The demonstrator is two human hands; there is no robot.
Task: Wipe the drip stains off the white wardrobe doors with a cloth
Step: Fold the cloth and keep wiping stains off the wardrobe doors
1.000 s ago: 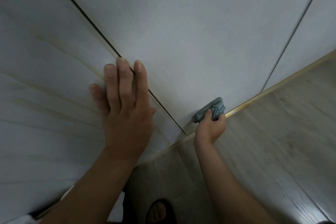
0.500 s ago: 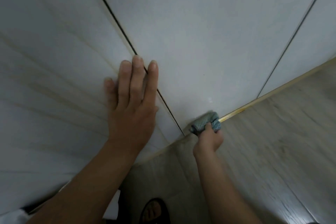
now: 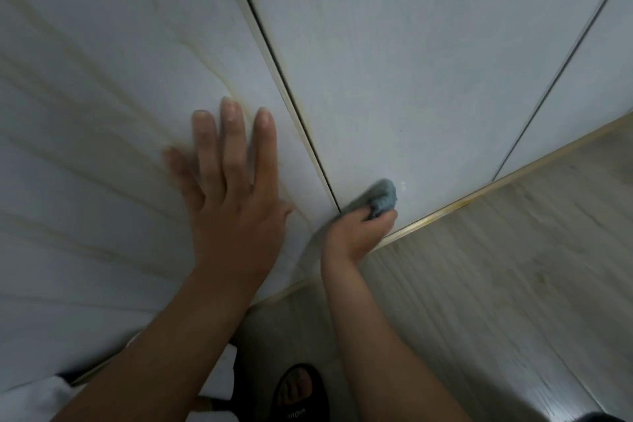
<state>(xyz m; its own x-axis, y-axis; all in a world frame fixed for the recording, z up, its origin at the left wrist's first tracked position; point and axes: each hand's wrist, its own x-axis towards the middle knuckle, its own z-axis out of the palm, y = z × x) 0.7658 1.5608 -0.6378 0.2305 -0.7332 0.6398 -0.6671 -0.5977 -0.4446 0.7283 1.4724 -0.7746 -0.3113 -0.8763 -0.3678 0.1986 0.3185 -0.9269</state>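
White wardrobe doors fill the upper view. The left door [image 3: 102, 113] carries several yellowish drip streaks [image 3: 85, 86] running down it. My left hand [image 3: 233, 181] lies flat on this door with straight fingers, just left of the dark gap [image 3: 284, 86] between doors. The middle door [image 3: 411, 62] looks plain white. My right hand [image 3: 359, 229] grips a bunched blue-grey cloth [image 3: 382, 197] and holds it against the bottom of the middle door, right beside the gap and just above the gold floor strip [image 3: 445, 212].
A pale wood-grain floor [image 3: 496, 284] spreads to the right. A foot in a black slipper [image 3: 298, 394] stands at the bottom centre. A third door [image 3: 609, 62] begins past a second gap [image 3: 565, 62] at the right. White fabric [image 3: 30, 394] shows at the bottom left.
My right hand has slid the cloth leftward along the door's bottom toward the gap. My left hand now sits wholly on the left door, off the gap; the view has shifted.
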